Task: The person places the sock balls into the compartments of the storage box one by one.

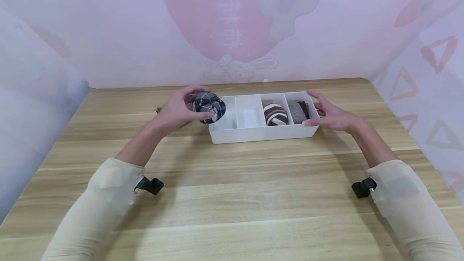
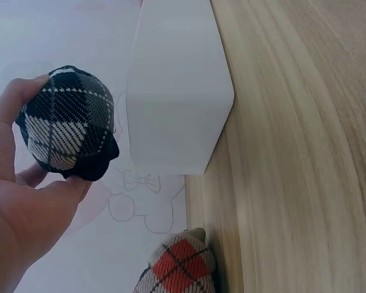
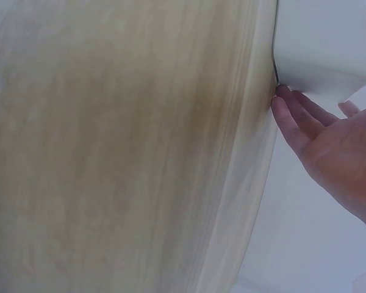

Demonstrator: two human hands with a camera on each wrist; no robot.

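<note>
My left hand [image 1: 186, 108] grips a rolled dark plaid sock ball [image 1: 209, 107] just above the left end of a white divided tray [image 1: 253, 134]. In the left wrist view the plaid sock ball [image 2: 67, 125] sits in my fingers [image 2: 24, 201] beside the tray's end wall [image 2: 177, 91]. My right hand [image 1: 322, 110] rests with straight fingers against the tray's right end, thumb on the front corner; the right wrist view shows my fingers [image 3: 299, 122] touching the tray [image 3: 323, 49]. A brown striped sock roll [image 1: 274, 114] and a grey-brown sock roll [image 1: 298, 111] fill the two right compartments.
A red-and-beige argyle sock roll [image 2: 180, 265] lies on the wooden table [image 1: 232, 196] behind my left hand, mostly hidden in the head view. The tray's two left compartments hold no socks. A pink printed backdrop [image 1: 232, 31] rises behind the table's far edge.
</note>
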